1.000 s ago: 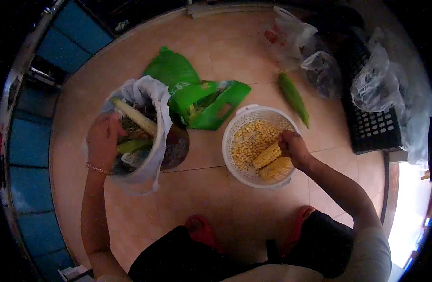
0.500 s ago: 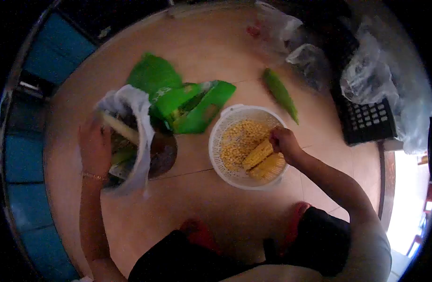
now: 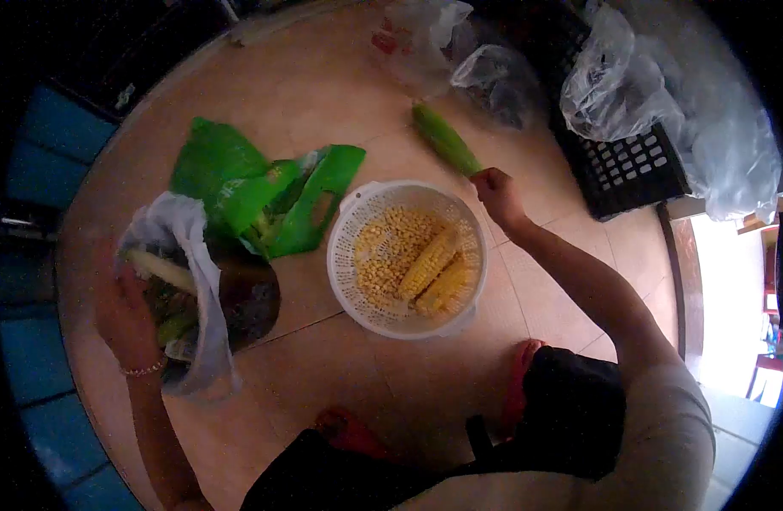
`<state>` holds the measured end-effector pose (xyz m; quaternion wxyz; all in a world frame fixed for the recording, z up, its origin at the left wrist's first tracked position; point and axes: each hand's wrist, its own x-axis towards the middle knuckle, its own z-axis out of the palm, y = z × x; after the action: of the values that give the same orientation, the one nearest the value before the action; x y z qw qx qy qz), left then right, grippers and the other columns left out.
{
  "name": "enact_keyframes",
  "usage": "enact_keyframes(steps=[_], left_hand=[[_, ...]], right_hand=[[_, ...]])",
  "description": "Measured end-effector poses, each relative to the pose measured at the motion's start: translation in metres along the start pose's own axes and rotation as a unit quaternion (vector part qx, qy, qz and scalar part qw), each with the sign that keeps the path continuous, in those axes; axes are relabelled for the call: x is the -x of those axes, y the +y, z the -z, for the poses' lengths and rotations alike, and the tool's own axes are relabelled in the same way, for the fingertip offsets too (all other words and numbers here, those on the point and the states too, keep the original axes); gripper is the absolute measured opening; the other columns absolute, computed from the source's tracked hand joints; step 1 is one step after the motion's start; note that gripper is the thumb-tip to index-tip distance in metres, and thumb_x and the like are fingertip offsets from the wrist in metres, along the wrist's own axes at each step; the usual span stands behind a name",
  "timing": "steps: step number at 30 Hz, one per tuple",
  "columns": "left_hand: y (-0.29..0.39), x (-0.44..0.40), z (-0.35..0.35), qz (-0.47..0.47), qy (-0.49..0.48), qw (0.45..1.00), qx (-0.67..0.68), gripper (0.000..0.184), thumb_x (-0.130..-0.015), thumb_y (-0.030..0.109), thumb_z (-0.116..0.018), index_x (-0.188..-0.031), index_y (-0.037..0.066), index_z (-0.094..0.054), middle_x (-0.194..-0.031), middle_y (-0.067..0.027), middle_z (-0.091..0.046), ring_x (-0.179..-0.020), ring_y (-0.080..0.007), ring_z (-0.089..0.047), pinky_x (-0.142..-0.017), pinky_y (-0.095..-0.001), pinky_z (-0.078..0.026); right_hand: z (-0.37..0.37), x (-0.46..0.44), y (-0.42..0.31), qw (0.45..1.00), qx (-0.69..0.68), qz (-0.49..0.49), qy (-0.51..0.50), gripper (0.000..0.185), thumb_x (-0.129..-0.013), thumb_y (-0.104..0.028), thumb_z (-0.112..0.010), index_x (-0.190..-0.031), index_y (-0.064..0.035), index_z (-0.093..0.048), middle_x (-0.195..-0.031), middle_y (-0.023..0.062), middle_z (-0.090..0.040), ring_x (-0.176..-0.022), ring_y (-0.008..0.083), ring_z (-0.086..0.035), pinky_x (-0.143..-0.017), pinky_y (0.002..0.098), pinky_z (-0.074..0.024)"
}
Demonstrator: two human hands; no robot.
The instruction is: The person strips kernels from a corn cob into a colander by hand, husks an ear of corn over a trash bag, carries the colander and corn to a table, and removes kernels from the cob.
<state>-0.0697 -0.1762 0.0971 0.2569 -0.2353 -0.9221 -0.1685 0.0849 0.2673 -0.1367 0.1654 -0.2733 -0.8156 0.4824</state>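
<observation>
A white perforated colander (image 3: 339,285) stands on the floor, holding loose corn kernels (image 3: 383,255) and peeled corn cobs (image 3: 432,266). Beyond its right rim, my right hand (image 3: 500,200) is closed on the near tip of an unpeeled ear of corn (image 3: 447,140) lying on the floor. At the left is a bin lined with a white plastic bag (image 3: 206,281); a pale bare cob (image 3: 163,271) and green husks (image 3: 177,327) lie inside. My left hand (image 3: 129,319), with a bracelet at the wrist, is at the bin's left side, fingers apart and dimly lit.
A crumpled green bag (image 3: 272,200) lies behind the bin and colander. A black plastic crate (image 3: 634,175) with clear plastic bags (image 3: 617,85) stands at the back right. Blue tiles (image 3: 38,366) run along the left edge. My feet in red footwear (image 3: 349,430) flank the near floor.
My right hand has left the cob in the colander and moved up to the unpeeled ear. The peeled cob rests in the colander. The whole view has shifted, with things appearing further left.
</observation>
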Motion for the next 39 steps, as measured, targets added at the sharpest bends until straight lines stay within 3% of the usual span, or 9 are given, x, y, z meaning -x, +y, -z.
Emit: enact_keyframes(steps=[8,15,17,22,25,32,34,38,39], left_hand=[[0.008,0.002,0.006,-0.141,-0.016,0.98,-0.14,0.021,-0.085,0.01,-0.043,-0.1,0.005,-0.058,-0.11,-0.0157,-0.053,-0.103,-0.0313,-0.048,-0.094,-0.0377,-0.031],[0.048,0.0,0.007,-0.138,0.068,0.987,-0.036,0.024,-0.083,0.011,-0.046,-0.105,0.004,-0.055,-0.115,-0.0126,-0.05,-0.114,-0.0321,-0.039,-0.098,-0.0429,-0.026],[0.047,0.005,0.01,-0.235,-0.04,0.96,-0.146,0.025,-0.08,0.009,-0.052,-0.103,0.005,-0.057,-0.112,-0.0099,-0.051,-0.111,-0.0314,-0.041,-0.096,-0.0446,-0.028],[0.053,0.011,0.004,-0.294,-0.018,0.946,-0.134,0.027,-0.074,0.008,-0.06,-0.101,0.007,-0.059,-0.109,-0.0062,-0.053,-0.108,-0.0281,-0.044,-0.094,-0.0439,-0.03],[0.058,0.012,0.001,-0.3,-0.017,0.944,-0.139,0.027,-0.072,0.009,-0.062,-0.1,0.008,-0.059,-0.107,-0.0051,-0.054,-0.107,-0.0268,-0.045,-0.094,-0.0447,-0.03],[0.064,0.012,0.001,-0.291,-0.031,0.948,-0.123,0.027,-0.072,0.011,-0.062,-0.099,0.009,-0.06,-0.107,-0.004,-0.055,-0.107,-0.0258,-0.045,-0.093,-0.0455,-0.028],[0.067,0.012,0.003,-0.293,-0.036,0.947,-0.129,0.026,-0.072,0.011,-0.062,-0.098,0.009,-0.06,-0.106,-0.0041,-0.055,-0.107,-0.0255,-0.045,-0.093,-0.0454,-0.028],[0.072,0.017,0.005,-0.291,-0.04,0.948,-0.125,0.024,-0.07,0.012,-0.063,-0.094,0.009,-0.061,-0.102,-0.0045,-0.055,-0.105,-0.0248,-0.046,-0.092,-0.0454,-0.028],[0.075,0.016,0.007,-0.291,-0.038,0.947,-0.126,0.024,-0.07,0.012,-0.063,-0.094,0.009,-0.061,-0.102,-0.0045,-0.055,-0.105,-0.0248,-0.046,-0.092,-0.0454,-0.028]], right_hand=[[0.008,-0.002,0.002,0.935,0.337,-0.066,0.085,0.058,-0.072,-0.035,-0.064,-0.116,-0.006,-0.041,-0.099,0.0176,-0.052,-0.092,0.0314,-0.049,-0.079,0.0412,-0.041],[-0.001,-0.017,0.004,0.915,0.379,-0.079,0.11,0.055,-0.072,-0.032,-0.063,-0.115,-0.0072,-0.042,-0.106,0.0189,-0.047,-0.096,0.0319,-0.045,-0.081,0.0408,-0.0392],[0.0,-0.009,-0.023,0.931,0.293,0.195,0.098,0.038,-0.071,-0.021,-0.063,-0.105,-0.0078,-0.05,-0.101,0.0145,-0.049,-0.091,0.0312,-0.045,-0.079,0.0403,-0.0396],[-0.021,0.004,-0.057,0.856,0.299,0.389,-0.166,0.013,-0.067,-0.014,-0.062,-0.079,-0.0086,-0.06,-0.088,0.0086,-0.05,-0.087,0.0278,-0.046,-0.075,0.0397,-0.0402],[-0.028,0.02,-0.076,0.806,0.3,0.489,-0.145,0.015,-0.066,-0.019,-0.059,-0.079,-0.0109,-0.061,-0.09,0.0086,-0.05,-0.085,0.0263,-0.047,-0.074,0.041,-0.0406],[-0.058,0.025,-0.04,0.753,0.425,0.426,-0.268,0.021,-0.068,-0.022,-0.055,-0.084,-0.0101,-0.062,-0.099,0.0151,-0.056,-0.098,0.0293,-0.05,-0.08,0.0423,-0.0429],[-0.071,0.022,-0.024,0.756,0.413,0.387,-0.328,0.021,-0.068,-0.022,-0.055,-0.083,-0.0091,-0.062,-0.084,0.0144,-0.06,-0.083,0.0297,-0.056,-0.072,0.0435,-0.0464],[-0.074,0.022,-0.04,0.734,0.466,0.328,-0.37,0.015,-0.069,-0.015,-0.058,-0.083,-0.009,-0.06,-0.098,0.0137,-0.055,-0.084,0.0273,-0.055,-0.075,0.0376,-0.0445],[-0.064,0.027,-0.063,0.874,0.28,0.22,-0.332,0.013,-0.072,-0.015,-0.058,-0.083,-0.0081,-0.059,-0.092,0.0115,-0.057,-0.08,0.0232,-0.055,-0.072,0.0345,-0.0446]])
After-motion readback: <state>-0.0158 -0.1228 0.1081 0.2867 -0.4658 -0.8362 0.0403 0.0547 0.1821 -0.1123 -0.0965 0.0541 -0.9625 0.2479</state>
